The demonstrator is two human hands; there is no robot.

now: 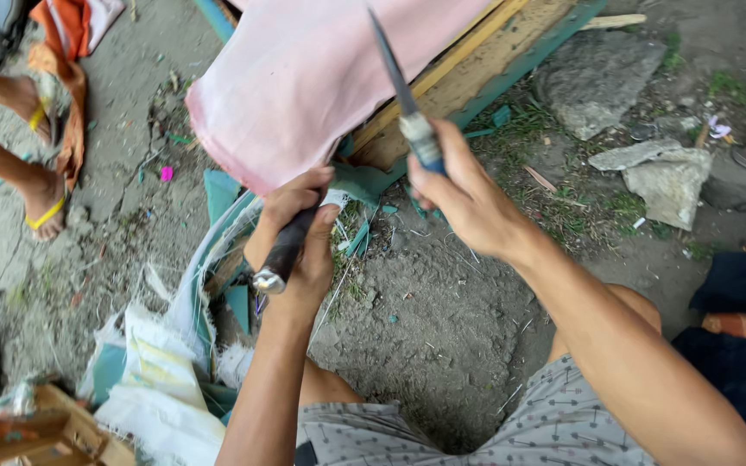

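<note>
Left hand (293, 246) clenched around a dark cylindrical tool handle with a shiny metal end cap (282, 256), gripped just below the near edge of a pale pink fabric sheet (304, 78). Right hand (464, 197) clenched around the blue-and-white taped grip of a long narrow dark blade (395, 73), pointed up and far, lying across the pink fabric. Pink fabric draped over a wooden frame with teal-painted edging (485, 65), at the far centre of the scene. Frayed strips of white and teal cloth (161, 380) heaped on the bare dirt ground (425, 328) at near left, touching the left forearm. Grey patterned shorts (528, 427) at near centre. 2 bare feet in yellow sandals (41, 203) at far left, belonging to another person. Orange cloth (66, 78) beside those feet. Flat grey stones (662, 177) at far right, among sparse grass. Corner of a wooden crate (45, 427) at the near left edge.
</note>
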